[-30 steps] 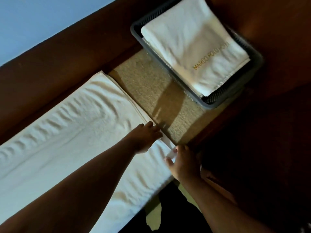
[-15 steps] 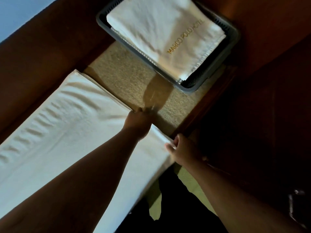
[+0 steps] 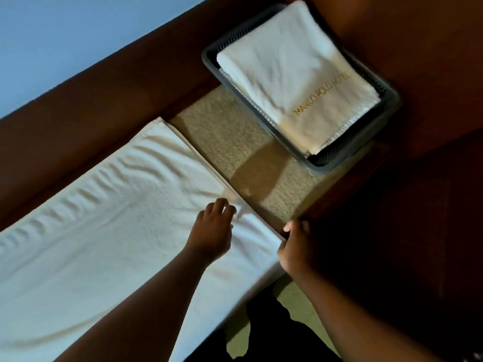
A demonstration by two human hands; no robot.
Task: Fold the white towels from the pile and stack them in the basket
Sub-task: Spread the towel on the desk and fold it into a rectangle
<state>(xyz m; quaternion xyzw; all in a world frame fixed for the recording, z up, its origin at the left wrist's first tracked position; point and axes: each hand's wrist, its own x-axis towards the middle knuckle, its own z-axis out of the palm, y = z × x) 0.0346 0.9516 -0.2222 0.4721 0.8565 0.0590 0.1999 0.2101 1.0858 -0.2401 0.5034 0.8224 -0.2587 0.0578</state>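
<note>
Two hands work at the near right end of a long white towel point(image 3: 99, 231) that lies spread along the tabletop point(image 3: 251, 152). The right hand point(image 3: 295, 246) is at the near right corner of the towel, its fingers curled around the short edge, so it seems to pinch the cloth there. The left hand point(image 3: 213, 231) lies on the same edge, a little farther in, with its fingers bent down on the fabric; I cannot tell if it grips the edge or only presses it.

I judge the step to be the lengthwise fold: the towel already looks doubled into a long strip, because layered edges show at its right end. The next move probably calls for both hands to take the short edge firmly and carry it toward the left end, with the corners kept matched.

The towel is thick terry, soft, with shallow ripples across its far side. The bare part of the tabletop has a grainy beige surface inside a dark red-brown wooden frame.

At the far right corner stands a grey plastic basket point(image 3: 347, 165) with mesh walls. In it lies a stack of folded towels point(image 3: 287, 74), rectangular, the top one with gold letters.
</note>
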